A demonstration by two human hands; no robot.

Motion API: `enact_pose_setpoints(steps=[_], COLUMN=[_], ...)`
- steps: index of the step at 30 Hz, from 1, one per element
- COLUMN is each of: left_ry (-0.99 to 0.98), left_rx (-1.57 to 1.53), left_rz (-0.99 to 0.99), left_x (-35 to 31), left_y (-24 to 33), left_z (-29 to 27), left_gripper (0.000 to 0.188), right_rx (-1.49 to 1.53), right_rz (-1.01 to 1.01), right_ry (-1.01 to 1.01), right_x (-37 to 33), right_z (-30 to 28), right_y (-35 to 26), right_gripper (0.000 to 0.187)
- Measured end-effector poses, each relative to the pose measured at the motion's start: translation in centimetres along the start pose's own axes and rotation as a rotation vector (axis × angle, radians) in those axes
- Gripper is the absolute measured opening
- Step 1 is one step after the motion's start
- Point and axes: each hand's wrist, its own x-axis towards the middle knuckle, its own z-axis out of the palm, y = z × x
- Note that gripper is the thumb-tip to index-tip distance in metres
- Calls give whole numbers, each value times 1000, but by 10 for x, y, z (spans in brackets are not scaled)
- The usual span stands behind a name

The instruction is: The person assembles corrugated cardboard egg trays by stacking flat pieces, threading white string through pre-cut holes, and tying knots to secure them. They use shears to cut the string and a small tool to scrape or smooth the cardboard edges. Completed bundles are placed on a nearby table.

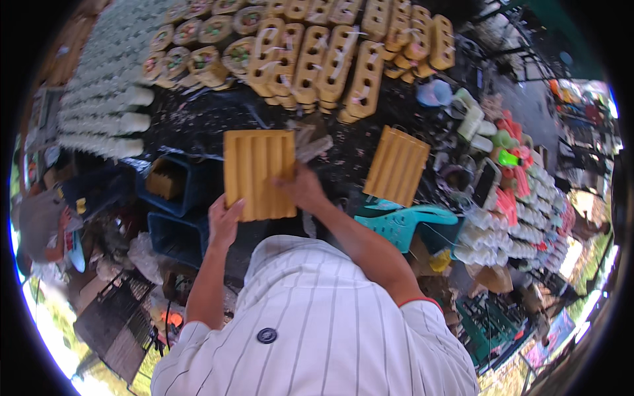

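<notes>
A square yellow ribbed slab, with raised lengthwise strips, is held up in front of me. My left hand is closed on its lower left corner, with the thumb on the face. My right hand lies over the slab's right side. Its fingertips touch the ribbed face but are smeared, so their grip is unclear. A second yellow ribbed slab lies tilted to the right, beyond a teal plastic chair. Thin grey sticks or scraps lie just past the held slab.
Yellow blocks with round holes stand in rows at the far side, beside yellow pots with colourful contents. White stacked pieces fill the far left. Dark blue crates sit at near left. White, green and coral pieces crowd the right. Another person is at left.
</notes>
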Motion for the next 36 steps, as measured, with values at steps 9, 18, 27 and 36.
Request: enact_pose_setpoints(steps=[9,18,27,36], left_ry=[-185,-1003,-728,-522], left_rx=[-192,145,571,1059], left_rz=[18,-372,274,251], left_x=[-57,-32,-38,65], left_y=[52,44,42,-28], left_z=[40,237,299,343], left_gripper=[29,41,46,40], right_rx=[1188,1332,306,-444], right_rz=[127,-377,209,318], right_ry=[-535,-264,777,897], right_x=[-77,-137,-163,-84], right_z=[-70,-150,-244,-276], right_y=[5,11,23,33], right_gripper=[74,82,56,63])
